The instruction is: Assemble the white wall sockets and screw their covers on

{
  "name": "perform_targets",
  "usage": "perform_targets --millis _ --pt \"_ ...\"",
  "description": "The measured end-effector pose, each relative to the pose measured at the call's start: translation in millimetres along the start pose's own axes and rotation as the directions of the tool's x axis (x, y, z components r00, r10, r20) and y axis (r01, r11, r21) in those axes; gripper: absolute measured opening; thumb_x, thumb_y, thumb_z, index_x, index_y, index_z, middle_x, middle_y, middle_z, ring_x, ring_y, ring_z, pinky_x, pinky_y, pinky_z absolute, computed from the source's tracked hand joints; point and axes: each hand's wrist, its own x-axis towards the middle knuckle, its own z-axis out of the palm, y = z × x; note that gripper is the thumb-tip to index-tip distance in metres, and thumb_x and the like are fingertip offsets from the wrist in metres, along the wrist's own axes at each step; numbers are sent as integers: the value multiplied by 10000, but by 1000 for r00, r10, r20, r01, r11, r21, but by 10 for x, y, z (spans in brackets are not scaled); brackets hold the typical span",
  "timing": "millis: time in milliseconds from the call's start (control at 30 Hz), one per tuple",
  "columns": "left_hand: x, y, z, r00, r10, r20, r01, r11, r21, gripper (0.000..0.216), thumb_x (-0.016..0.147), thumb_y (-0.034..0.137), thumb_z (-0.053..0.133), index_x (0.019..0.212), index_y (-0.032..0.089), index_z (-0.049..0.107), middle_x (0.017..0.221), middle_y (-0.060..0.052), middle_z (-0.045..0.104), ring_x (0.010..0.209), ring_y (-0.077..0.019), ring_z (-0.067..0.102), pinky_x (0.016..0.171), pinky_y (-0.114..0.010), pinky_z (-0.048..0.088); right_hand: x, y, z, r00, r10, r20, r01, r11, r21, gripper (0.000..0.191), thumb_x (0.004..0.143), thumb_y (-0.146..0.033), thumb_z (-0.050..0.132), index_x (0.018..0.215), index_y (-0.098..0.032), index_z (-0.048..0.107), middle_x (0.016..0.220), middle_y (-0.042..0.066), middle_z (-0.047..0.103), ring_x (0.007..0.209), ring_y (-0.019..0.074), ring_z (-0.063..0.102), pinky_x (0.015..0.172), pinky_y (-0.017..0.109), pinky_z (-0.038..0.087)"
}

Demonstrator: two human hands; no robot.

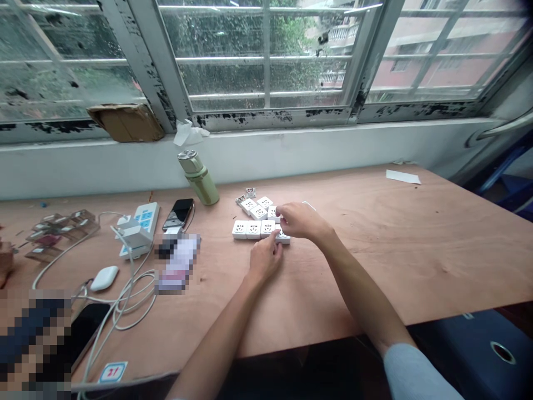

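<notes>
A row of white square socket modules (254, 229) lies on the wooden table, face up with dark slots. My left hand (265, 258) is at the row's right end, its fingers bent and gripping the near edge of the last socket module (283, 240). Just above that module, my right hand (303, 221) is closed with its fingertips pointing down; what they pinch is hidden. Behind the row sit several more socket modules (259, 213), one partly covered by my right hand. Two small slotted metal-looking pieces (250, 193) lie beyond them.
To the left stand a green bottle (202, 183), a phone (179, 214), a power strip (145, 222) with chargers, tangled white cables (135, 291) and a white earbud case (104, 278). Clear-looking small boxes (62, 230) lie near another person's hand (5, 261). A paper strip (403, 176) is far right.
</notes>
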Motion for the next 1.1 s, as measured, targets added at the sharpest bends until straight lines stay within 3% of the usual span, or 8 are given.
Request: perform_targets --millis 233,333,467,567,667,800,967,1100 --pt "2 1 2 1000 -3 7 3 1000 8 388 901 236 471 1288 237 500 663 33 585 651 -148 560 599 -252 332 49 -48 43 996 67 -52 -71 994 -84 275 931 -220 381 883 -156 645 809 93 671 678 167 569 560 287 247" --pt "4 18 -18 999 -20 25 19 1000 23 344 904 238 469 1244 227 521 688 22 606 669 -152 573 600 -257 330 18 -40 33 999 19 -50 -22 999 -46 183 872 -226 474 938 -161 632 922 94 675 762 177 578 579 278 269" --pt "3 28 -32 999 -17 28 16 1000 24 320 915 243 458 1227 229 530 687 20 608 665 -151 576 591 -256 322 -12 -15 20 997 -46 -58 48 998 32 294 778 -123 485 1043 -165 604 1042 84 661 843 173 574 592 264 288" --pt "3 19 -24 1000 -8 17 8 1000 16 341 912 243 464 1247 233 525 685 23 605 652 -148 570 583 -253 322 7 -14 27 998 -61 -32 62 997 46 290 801 -109 466 1048 -178 600 1001 69 671 824 164 572 587 263 282" --pt "5 10 -12 1000 -13 20 13 1000 15 365 906 245 475 1268 235 523 676 25 599 654 -147 570 593 -246 335 45 -27 44 1000 9 -11 -9 999 -43 216 860 -128 445 971 -176 623 899 76 680 743 162 574 572 275 257" --pt "7 8 -8 1000 -17 25 17 1000 14 390 906 243 473 1294 242 512 661 30 590 656 -145 571 604 -243 342 51 -31 45 995 86 -43 -90 991 -95 257 923 -209 397 899 -159 648 837 99 678 699 173 580 567 284 257" --pt "4 16 -19 1000 -3 10 3 1000 4 366 903 245 475 1266 235 521 654 31 586 645 -151 567 587 -247 332 -4 -1 5 999 4 -41 -4 1000 -8 216 810 -175 506 976 -169 643 964 81 676 782 167 575 579 262 289" --pt "4 27 -26 1000 -21 23 21 1000 14 369 903 241 474 1268 235 522 648 29 583 657 -152 575 597 -245 341 11 -3 6 1000 18 6 -18 1000 -18 227 811 -132 482 945 -175 660 887 74 683 742 167 575 575 270 282"
